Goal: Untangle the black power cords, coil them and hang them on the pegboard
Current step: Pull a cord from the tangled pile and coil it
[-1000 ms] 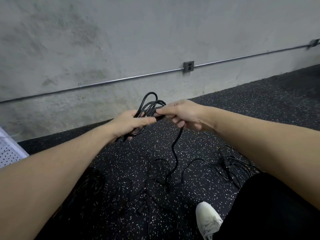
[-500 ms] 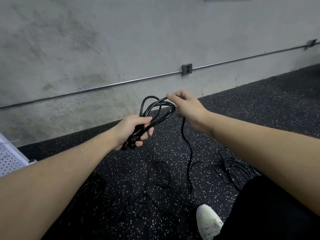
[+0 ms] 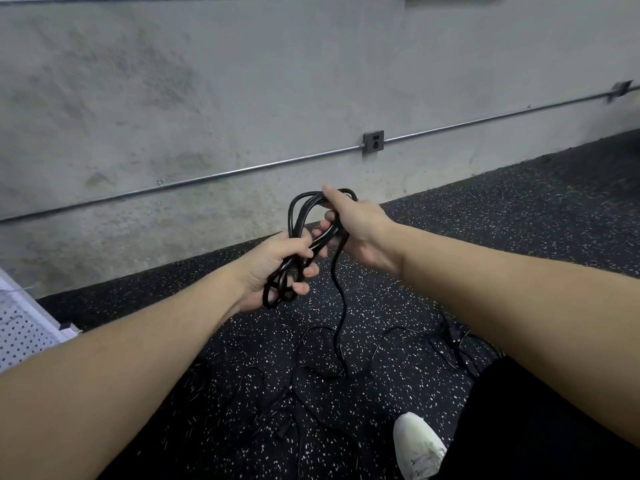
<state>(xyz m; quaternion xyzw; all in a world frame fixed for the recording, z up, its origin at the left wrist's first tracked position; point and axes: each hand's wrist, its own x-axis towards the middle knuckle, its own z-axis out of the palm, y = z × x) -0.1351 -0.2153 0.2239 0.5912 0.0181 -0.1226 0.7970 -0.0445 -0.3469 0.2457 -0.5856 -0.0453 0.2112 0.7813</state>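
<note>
- cord coil [image 3: 298, 216], black, held up in front of the concrete wall [image 3: 207, 98], several loops gathered into one long bundle.
- left hand [image 3: 273, 268] grips the lower part of the bundle, fingers curled round it, the loop ends poking out below the fist.
- right hand [image 3: 356, 230] holds the top of the same bundle, thumb laid over the upper bend and fingers curled round the strands from behind.
- one loose strand [image 3: 341, 306] drops from between the hands down to the speckled floor [image 3: 450, 237].
- more black cords [image 3: 311, 372] lie tangled on the floor near the person, with another clump [image 3: 457, 341] to the right.
- white pegboard [image 3: 20, 334] stands at the far left edge, well apart from the coil.
- white shoe [image 3: 417, 445] and a black trouser leg [image 3: 536, 427] sit at the near right.
- metal conduit [image 3: 242, 171] runs along the wall to an outlet box [image 3: 373, 143].
</note>
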